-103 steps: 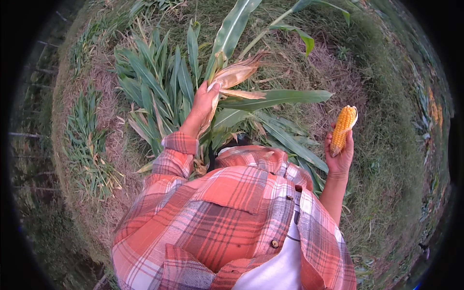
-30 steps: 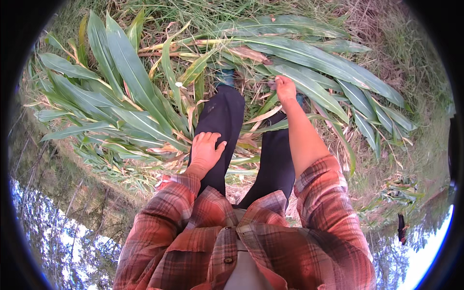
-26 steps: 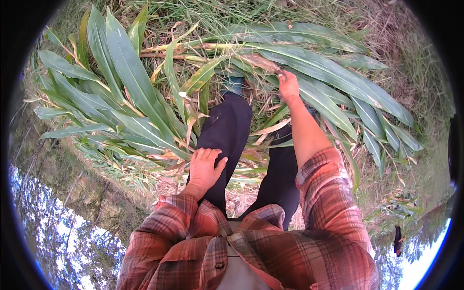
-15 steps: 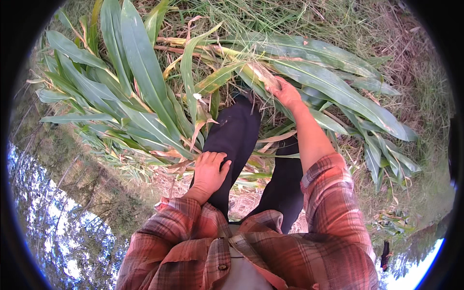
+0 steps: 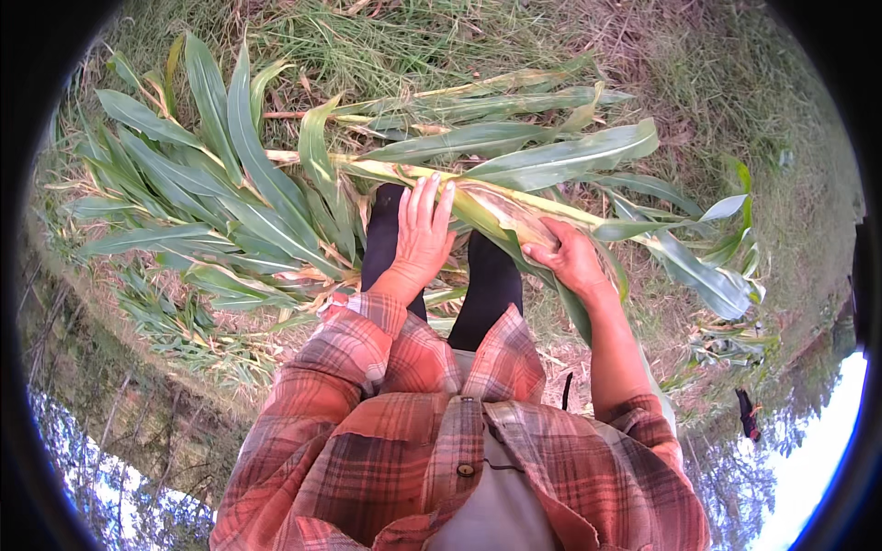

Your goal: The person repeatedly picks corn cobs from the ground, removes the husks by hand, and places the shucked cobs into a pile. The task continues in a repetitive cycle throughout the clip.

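Note:
A cut corn stalk point(image 5: 367, 169) lies across in front of my legs, with long green leaves spreading to the right. On it is an ear of corn point(image 5: 505, 209) in a pale, partly dry husk. My right hand point(image 5: 577, 262) is closed round the right end of this ear, thumb on the near side. My left hand point(image 5: 425, 230) rests with outstretched fingers against the stalk near the ear's other end. The husk hides any kernels.
A heap of leafy corn stalks point(image 5: 211, 202) lies on the left. More stalks point(image 5: 496, 106) lie on the grass point(image 5: 386, 37) beyond my hands. My legs point(image 5: 489, 289) stand close behind the held stalk. Another leafy pile point(image 5: 730, 347) lies farther right.
The stalk with the ear has come up and nearer to me in my right hand. My left hand has left my thigh and moved up onto the stalk.

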`<action>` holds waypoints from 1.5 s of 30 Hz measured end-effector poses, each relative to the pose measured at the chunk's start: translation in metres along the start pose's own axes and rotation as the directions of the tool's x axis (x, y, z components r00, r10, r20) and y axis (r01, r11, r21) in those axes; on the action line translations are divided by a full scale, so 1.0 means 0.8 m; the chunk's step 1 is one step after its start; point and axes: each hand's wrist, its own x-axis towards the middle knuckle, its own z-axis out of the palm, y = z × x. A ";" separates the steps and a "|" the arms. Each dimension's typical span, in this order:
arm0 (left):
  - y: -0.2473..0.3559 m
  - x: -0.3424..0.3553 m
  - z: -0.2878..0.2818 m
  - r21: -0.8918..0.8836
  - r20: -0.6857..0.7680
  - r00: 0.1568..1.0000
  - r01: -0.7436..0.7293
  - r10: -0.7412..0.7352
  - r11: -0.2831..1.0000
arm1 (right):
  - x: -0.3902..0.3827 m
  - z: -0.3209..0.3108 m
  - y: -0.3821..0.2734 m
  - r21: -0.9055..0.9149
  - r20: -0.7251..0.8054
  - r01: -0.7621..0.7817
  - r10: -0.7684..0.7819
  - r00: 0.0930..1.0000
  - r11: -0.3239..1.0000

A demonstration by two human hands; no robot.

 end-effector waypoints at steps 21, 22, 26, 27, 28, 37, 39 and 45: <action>0.146 -0.051 -0.282 -0.778 0.332 0.938 0.331 -0.097 0.534 | -0.292 -0.096 -0.186 0.678 -0.715 0.660 0.080 0.694 0.324; 0.145 -0.058 -0.299 -0.782 0.341 0.936 0.336 -0.091 0.525 | -0.282 -0.106 -0.190 0.692 -0.713 0.676 0.094 0.695 0.255; 0.143 -0.103 -0.334 -0.794 0.267 0.955 0.293 -0.128 0.533 | -0.257 -0.100 -0.233 0.665 -0.551 0.585 -0.224 0.804 0.464; 0.141 -0.111 -0.338 -0.781 0.285 0.952 0.297 -0.109 0.550 | -0.265 -0.094 -0.245 0.662 -0.529 0.592 -0.273 0.804 0.460; 0.134 -0.123 -0.337 -0.792 0.265 0.958 0.283 -0.114 0.541 | -0.271 -0.084 -0.257 0.662 -0.494 0.593 -0.329 0.805 0.459; 0.126 -0.133 -0.384 -0.983 0.136 0.989 0.129 0.049 0.127 | -0.277 -0.037 -0.283 0.712 -0.503 0.639 -0.423 0.754 0.293; 0.143 -0.103 -0.419 -0.946 0.032 0.999 0.025 0.017 0.324 | -0.296 -0.033 -0.299 0.676 -0.515 0.682 -0.484 0.708 0.280; 0.196 -0.055 -0.429 -0.955 0.018 0.998 0.001 0.055 0.295 | -0.339 -0.040 -0.332 0.766 -0.505 0.615 -0.415 0.757 0.188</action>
